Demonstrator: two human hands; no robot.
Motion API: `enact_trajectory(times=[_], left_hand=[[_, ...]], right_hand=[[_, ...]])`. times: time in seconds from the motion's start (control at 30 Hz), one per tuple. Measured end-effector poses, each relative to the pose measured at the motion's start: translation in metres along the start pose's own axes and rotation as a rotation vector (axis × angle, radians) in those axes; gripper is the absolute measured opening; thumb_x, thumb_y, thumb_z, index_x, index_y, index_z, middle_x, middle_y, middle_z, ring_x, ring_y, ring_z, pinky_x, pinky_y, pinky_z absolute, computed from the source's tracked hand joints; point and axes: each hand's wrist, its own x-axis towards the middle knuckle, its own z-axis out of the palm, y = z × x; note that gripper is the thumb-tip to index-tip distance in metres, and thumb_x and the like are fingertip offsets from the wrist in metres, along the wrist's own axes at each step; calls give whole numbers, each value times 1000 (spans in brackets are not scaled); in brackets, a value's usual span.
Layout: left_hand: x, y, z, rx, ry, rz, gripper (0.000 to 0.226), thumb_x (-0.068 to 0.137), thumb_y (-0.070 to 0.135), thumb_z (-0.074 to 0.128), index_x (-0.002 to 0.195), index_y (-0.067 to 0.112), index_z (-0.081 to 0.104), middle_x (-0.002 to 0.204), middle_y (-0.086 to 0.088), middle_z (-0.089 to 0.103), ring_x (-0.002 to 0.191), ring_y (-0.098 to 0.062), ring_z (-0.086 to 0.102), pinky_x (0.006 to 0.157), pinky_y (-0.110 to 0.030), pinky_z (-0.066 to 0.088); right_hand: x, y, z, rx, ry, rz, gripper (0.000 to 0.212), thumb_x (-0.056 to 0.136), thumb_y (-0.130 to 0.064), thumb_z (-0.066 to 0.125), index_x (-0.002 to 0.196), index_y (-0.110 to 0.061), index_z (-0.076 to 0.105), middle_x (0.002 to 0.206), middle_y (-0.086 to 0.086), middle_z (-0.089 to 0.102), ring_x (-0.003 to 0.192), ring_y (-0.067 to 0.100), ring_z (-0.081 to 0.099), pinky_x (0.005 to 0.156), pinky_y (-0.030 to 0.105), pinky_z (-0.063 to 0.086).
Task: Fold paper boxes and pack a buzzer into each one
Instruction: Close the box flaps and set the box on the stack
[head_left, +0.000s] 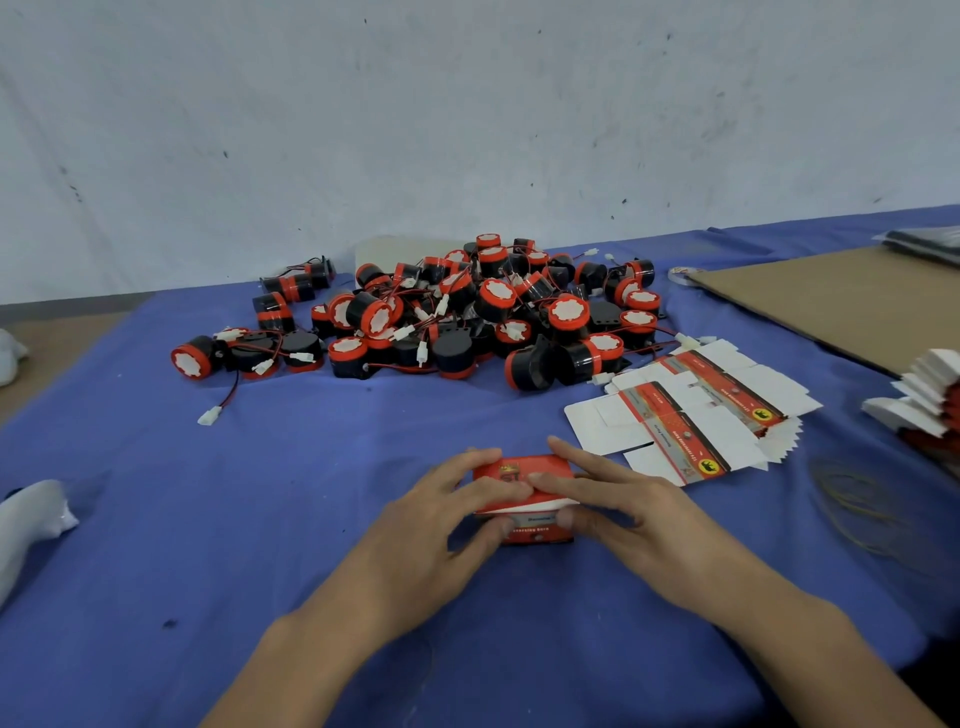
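Both grips, left hand (441, 525) and right hand (623, 512), pinch the red box (524, 467), hiding its ends.

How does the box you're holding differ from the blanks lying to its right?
The held box is folded up into shape; the flat blanks lie unfolded, flaps spread. The held box shows mostly red; the flat blanks show much white. Left hand and right hand pinch the held box; the flat blanks lie untouched. Both carry red printing.
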Motion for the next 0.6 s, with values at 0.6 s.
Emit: enact_trajectory(times=[0.6], left_hand=[[34, 77, -2, -604, 252, -103, 17, 82, 46, 65, 96, 49, 73, 124, 26, 64, 109, 0, 64, 83, -19, 54]], right_hand=[[-21, -33, -21, 520, 564, 68, 23, 95, -28, 59, 112, -28, 75, 124, -15, 68, 121, 5, 60, 94, 19, 50]])
